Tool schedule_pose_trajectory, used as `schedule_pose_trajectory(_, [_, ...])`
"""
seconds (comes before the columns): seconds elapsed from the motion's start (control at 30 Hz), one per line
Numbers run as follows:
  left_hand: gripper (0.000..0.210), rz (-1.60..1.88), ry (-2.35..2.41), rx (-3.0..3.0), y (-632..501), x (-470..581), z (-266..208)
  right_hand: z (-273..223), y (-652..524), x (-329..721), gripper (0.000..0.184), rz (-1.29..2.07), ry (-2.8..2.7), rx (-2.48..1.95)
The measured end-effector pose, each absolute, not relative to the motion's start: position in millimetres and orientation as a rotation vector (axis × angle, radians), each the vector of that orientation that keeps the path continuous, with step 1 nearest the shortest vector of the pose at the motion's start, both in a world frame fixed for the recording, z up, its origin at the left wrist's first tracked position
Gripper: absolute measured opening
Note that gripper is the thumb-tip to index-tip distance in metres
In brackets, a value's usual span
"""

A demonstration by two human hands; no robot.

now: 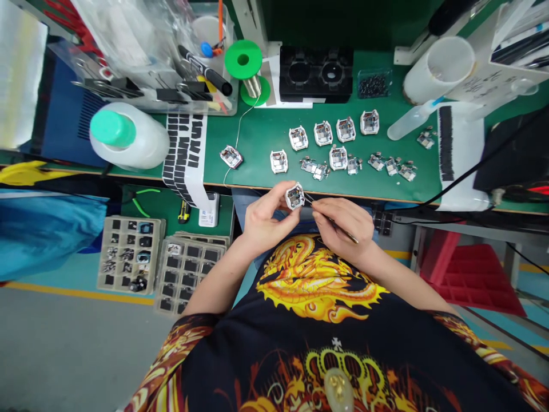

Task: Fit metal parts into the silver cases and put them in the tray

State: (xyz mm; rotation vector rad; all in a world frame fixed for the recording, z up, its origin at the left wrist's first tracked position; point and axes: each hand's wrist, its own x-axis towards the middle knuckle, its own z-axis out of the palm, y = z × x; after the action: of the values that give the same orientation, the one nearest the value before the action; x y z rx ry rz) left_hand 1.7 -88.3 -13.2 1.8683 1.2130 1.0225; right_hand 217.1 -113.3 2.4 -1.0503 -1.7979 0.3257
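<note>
Between the thumb and fingers of my left hand [268, 217] is a small white watch case [294, 196], its inner electronics facing up. My right hand [343, 225] grips slim metal tweezers [338, 227], whose tips reach the right side of that case. Both hands are just in front of the bench edge. Several similar white watch cases [298, 138] lie on the green mat beyond, together with loose circuit boards [320, 171]. One darker-edged case [231, 156] sits apart to the left. Fine detail inside the held case is too small to make out.
A solder wire spool [254, 86] stands at the back, with a black two-socket fixture [316, 74] beside it. A white bottle [128, 136] is on the left, a soft dropper bottle [409, 121] on the right. Parts trays [160, 229] sit lower left. A black cable [463, 174] crosses the right side.
</note>
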Motion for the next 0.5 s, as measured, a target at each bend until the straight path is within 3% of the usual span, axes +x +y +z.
schedule_pose_trajectory(0.5, [0.046, 1.103, 1.412, 2.003, -91, 15, -3, 1, -117, 215, 0.039, 0.056, -2.023, -1.037])
